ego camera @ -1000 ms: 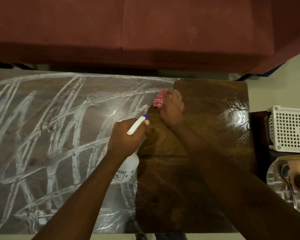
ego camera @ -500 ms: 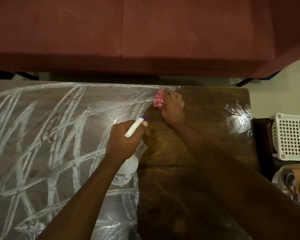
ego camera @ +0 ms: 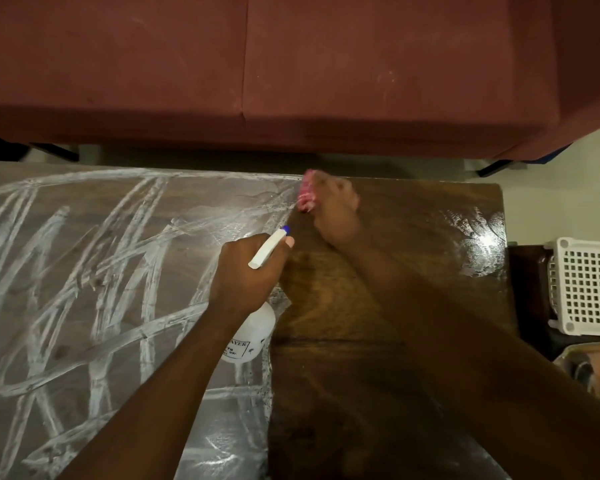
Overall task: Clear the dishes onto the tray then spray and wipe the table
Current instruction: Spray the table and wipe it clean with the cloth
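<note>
The dark wooden table (ego camera: 378, 306) fills the lower view; its left part is covered in white smeared streaks, its right part is bare and shiny. My left hand (ego camera: 246, 275) grips a white spray bottle (ego camera: 253, 332) with a blue-tipped nozzle, held just above the table's middle. My right hand (ego camera: 333, 213) presses a pink cloth (ego camera: 307, 190) against the table at its far edge, right where the streaks end. The cloth and hand are blurred with motion.
A maroon sofa (ego camera: 291, 71) runs along the far side of the table. To the right stand a white perforated basket (ego camera: 589, 285) and below it a tray (ego camera: 589, 372) with dishes, partly cut off.
My right hand has slid the pink cloth away from me to the table's far edge. The left hand with the bottle has stayed nearly still.
</note>
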